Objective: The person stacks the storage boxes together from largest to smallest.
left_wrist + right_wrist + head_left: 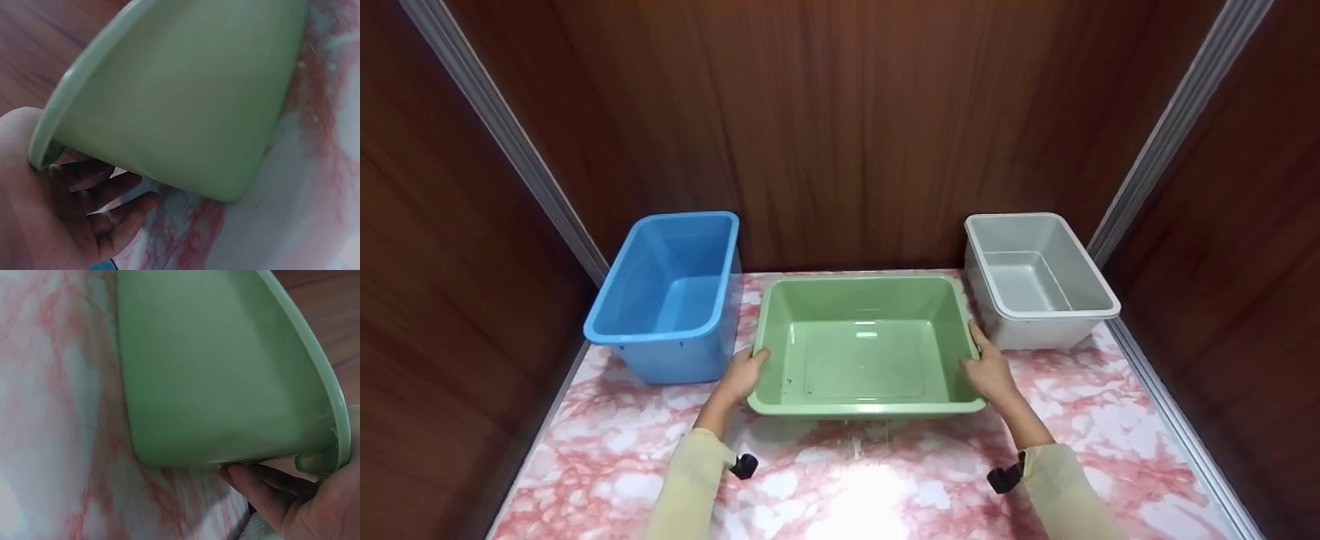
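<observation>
A green rectangular plastic basin [862, 409] is in the middle of the head view, its open top facing up. My left hand [744, 373] grips its left rim, thumb over the edge and fingers below on the outside. On the opposite side, my right hand [988, 373] holds the right rim the same way. The left wrist view shows the basin's outer wall [180, 95], with the left fingers [121, 219] curled beneath the rim. From the right wrist, the outer wall [214, 382] fills the middle, and fingertips touch its side. Whether the base rests on the table is hard to tell.
A blue tub [712, 352] stands at the left, close to the left hand. At the back right, a grey-white tub [1035, 330] sits near the right hand. The red-and-white marbled tabletop [615, 442] is bounded by brown wood-look panels [847, 135] with metal corner strips.
</observation>
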The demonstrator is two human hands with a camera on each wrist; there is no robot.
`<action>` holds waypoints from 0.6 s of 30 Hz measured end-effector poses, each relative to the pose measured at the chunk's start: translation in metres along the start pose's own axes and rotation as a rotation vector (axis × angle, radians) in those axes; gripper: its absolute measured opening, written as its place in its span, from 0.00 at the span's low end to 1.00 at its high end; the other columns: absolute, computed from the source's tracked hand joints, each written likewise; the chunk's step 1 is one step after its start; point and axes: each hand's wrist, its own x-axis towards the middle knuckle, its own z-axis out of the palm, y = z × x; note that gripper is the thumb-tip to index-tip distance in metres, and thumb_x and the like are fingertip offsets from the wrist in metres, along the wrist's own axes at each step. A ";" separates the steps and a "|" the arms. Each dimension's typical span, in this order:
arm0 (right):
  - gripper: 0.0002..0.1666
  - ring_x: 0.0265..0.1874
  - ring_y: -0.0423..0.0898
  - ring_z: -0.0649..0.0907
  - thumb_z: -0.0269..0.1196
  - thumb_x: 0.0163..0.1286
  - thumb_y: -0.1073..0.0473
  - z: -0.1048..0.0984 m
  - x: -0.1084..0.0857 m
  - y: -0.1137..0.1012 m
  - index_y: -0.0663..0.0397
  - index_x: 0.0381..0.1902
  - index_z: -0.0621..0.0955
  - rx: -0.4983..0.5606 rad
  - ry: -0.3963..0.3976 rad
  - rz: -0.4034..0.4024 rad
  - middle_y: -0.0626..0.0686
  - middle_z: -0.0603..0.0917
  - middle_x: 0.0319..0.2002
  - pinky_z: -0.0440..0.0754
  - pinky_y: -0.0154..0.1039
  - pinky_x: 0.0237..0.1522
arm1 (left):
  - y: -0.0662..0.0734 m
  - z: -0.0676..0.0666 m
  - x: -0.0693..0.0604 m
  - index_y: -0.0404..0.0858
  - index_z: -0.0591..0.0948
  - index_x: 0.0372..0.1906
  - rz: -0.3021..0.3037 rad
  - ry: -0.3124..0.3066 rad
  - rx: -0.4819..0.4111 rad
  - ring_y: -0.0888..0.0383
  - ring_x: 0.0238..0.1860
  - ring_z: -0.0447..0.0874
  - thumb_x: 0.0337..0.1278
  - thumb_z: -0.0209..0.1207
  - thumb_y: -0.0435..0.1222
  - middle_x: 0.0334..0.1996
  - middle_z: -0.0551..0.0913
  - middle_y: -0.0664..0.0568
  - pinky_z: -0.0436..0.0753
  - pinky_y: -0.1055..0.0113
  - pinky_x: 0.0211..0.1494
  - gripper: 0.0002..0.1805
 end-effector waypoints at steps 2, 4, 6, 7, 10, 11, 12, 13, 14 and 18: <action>0.46 0.52 0.60 0.73 0.56 0.60 0.68 0.000 -0.002 0.000 0.49 0.76 0.57 -0.030 0.015 -0.002 0.68 0.64 0.67 0.73 0.53 0.49 | 0.004 -0.001 -0.001 0.25 0.70 0.63 0.001 -0.013 0.036 0.36 0.47 0.80 0.75 0.42 0.42 0.47 0.79 0.29 0.79 0.49 0.48 0.26; 0.46 0.46 0.60 0.75 0.56 0.59 0.67 0.000 -0.003 0.000 0.50 0.76 0.58 -0.076 0.029 -0.017 0.70 0.68 0.64 0.75 0.54 0.46 | 0.011 -0.003 -0.005 0.26 0.69 0.64 -0.001 -0.003 0.140 0.38 0.50 0.78 0.75 0.42 0.45 0.50 0.78 0.31 0.76 0.49 0.53 0.28; 0.45 0.42 0.61 0.76 0.57 0.58 0.67 0.001 -0.004 0.000 0.52 0.75 0.60 -0.120 0.049 -0.039 0.72 0.71 0.61 0.76 0.56 0.44 | 0.023 -0.007 -0.012 0.28 0.68 0.66 0.012 0.031 0.321 0.38 0.53 0.77 0.73 0.45 0.47 0.53 0.78 0.33 0.74 0.47 0.55 0.29; 0.45 0.41 0.61 0.77 0.58 0.58 0.67 0.002 -0.004 0.000 0.53 0.75 0.61 -0.140 0.058 -0.051 0.72 0.72 0.60 0.76 0.56 0.43 | 0.031 -0.008 -0.017 0.29 0.68 0.66 0.023 0.054 0.415 0.37 0.54 0.76 0.72 0.47 0.47 0.54 0.77 0.33 0.73 0.45 0.55 0.29; 0.44 0.40 0.61 0.78 0.59 0.58 0.67 0.004 -0.006 0.001 0.54 0.74 0.62 -0.163 0.071 -0.060 0.72 0.73 0.58 0.76 0.57 0.43 | 0.056 -0.013 -0.031 0.33 0.73 0.64 0.086 0.147 0.614 0.36 0.51 0.78 0.68 0.52 0.45 0.52 0.80 0.36 0.74 0.42 0.51 0.27; 0.44 0.41 0.61 0.78 0.59 0.58 0.67 0.005 -0.008 0.002 0.54 0.74 0.62 -0.158 0.071 -0.055 0.72 0.73 0.58 0.76 0.57 0.43 | 0.063 -0.016 -0.035 0.34 0.75 0.62 0.121 0.180 0.644 0.36 0.48 0.80 0.67 0.53 0.44 0.50 0.81 0.36 0.75 0.42 0.48 0.25; 0.44 0.41 0.61 0.78 0.59 0.58 0.67 0.006 -0.009 0.003 0.54 0.74 0.62 -0.151 0.068 -0.046 0.72 0.73 0.58 0.76 0.56 0.43 | 0.071 -0.019 -0.039 0.35 0.78 0.60 0.161 0.214 0.663 0.37 0.46 0.81 0.66 0.53 0.43 0.47 0.83 0.38 0.76 0.42 0.46 0.23; 0.44 0.41 0.61 0.78 0.59 0.58 0.68 0.006 -0.010 0.003 0.53 0.74 0.62 -0.137 0.063 -0.035 0.72 0.73 0.58 0.77 0.56 0.42 | 0.078 -0.023 -0.042 0.36 0.79 0.57 0.208 0.243 0.667 0.39 0.45 0.81 0.66 0.54 0.43 0.45 0.83 0.39 0.77 0.44 0.45 0.21; 0.44 0.42 0.60 0.77 0.59 0.58 0.68 0.007 -0.010 0.003 0.53 0.74 0.61 -0.123 0.058 -0.024 0.72 0.72 0.59 0.77 0.56 0.42 | 0.084 -0.029 -0.043 0.36 0.81 0.55 0.252 0.271 0.667 0.40 0.45 0.82 0.66 0.54 0.42 0.44 0.84 0.40 0.77 0.45 0.45 0.19; 0.44 0.43 0.61 0.76 0.58 0.60 0.67 0.009 -0.009 0.000 0.50 0.75 0.60 -0.078 0.043 -0.011 0.72 0.70 0.62 0.76 0.55 0.44 | 0.108 -0.056 -0.039 0.36 0.82 0.52 0.337 0.303 0.694 0.41 0.49 0.79 0.66 0.54 0.42 0.47 0.82 0.40 0.76 0.46 0.49 0.18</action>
